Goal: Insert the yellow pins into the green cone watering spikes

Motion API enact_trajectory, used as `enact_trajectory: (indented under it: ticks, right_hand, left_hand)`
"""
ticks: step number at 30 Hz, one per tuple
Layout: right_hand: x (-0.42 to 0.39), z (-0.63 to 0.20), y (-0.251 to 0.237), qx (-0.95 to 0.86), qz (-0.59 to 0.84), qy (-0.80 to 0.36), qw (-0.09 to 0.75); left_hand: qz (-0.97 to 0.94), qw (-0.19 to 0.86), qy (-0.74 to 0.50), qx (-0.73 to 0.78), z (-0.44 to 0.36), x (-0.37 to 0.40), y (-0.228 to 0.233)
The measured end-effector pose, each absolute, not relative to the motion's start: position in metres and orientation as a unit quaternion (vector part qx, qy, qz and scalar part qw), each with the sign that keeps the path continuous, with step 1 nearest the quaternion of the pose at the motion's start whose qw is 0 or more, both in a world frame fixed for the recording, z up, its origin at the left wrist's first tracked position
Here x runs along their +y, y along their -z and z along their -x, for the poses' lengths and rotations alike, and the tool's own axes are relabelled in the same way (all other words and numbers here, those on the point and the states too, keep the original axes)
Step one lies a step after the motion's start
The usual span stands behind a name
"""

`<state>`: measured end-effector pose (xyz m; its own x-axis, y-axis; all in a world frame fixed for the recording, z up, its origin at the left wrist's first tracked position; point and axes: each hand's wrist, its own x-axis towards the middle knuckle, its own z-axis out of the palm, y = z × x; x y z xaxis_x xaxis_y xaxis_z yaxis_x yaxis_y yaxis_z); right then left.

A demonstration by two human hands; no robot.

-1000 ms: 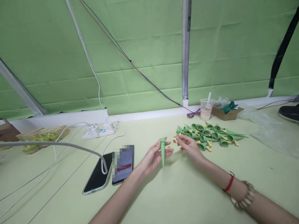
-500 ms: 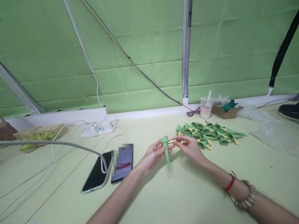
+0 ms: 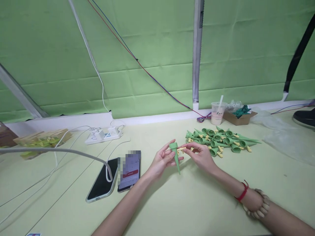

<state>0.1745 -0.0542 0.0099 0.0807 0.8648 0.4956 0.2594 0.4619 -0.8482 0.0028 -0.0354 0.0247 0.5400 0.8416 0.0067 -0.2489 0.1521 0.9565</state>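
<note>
My left hand (image 3: 160,163) is closed around a green plastic watering spike (image 3: 176,158), its wide cap up and its thin tip hanging down past the fingers. Thumb and fingertips of my right hand (image 3: 201,156) pinch a small yellow valve piece (image 3: 181,149) at the side of the spike, just below the cap. The valve touches the spike there, but how deep it sits is hidden. Behind my right hand lies a pile of similar green spikes (image 3: 214,143), many with yellow valves.
Two phones (image 3: 103,181) lie left of my left forearm, with a cable over one. Farther back are a white power strip (image 3: 104,137), a drink cup (image 3: 217,114), a small cardboard box (image 3: 238,119) and clear plastic bags (image 3: 287,144). Packed goods (image 3: 43,142) lie at far left.
The spike has tilted slightly and risen a little in my left hand. My right hand keeps its pinch on the yellow valve, almost in the same place.
</note>
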Motion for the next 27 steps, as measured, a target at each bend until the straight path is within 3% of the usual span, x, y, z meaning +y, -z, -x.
enact_trajectory:
  ticks: [13, 16, 23, 27]
  right_hand:
    - [-0.058, -0.171, -0.009, -0.619, 0.452, -0.263, 0.586]
    - [-0.058, -0.17, -0.008, -0.593, 0.447, -0.319, 0.589]
    - [-0.057, -0.163, 0.007, -0.443, 0.383, -0.61, 0.535]
    - [-0.054, -0.165, 0.006, -0.482, 0.413, -0.556, 0.537]
  left_hand:
    - [-0.603, 0.615, -0.409, 0.301, -0.005, -0.039, -0.022]
    - [-0.623, 0.579, -0.424, 0.31, -0.006, -0.039, -0.02]
    - [-0.728, 0.429, -0.44, 0.303, -0.001, -0.034, -0.015]
    - [-0.701, 0.441, -0.454, 0.328, -0.005, -0.033, -0.011]
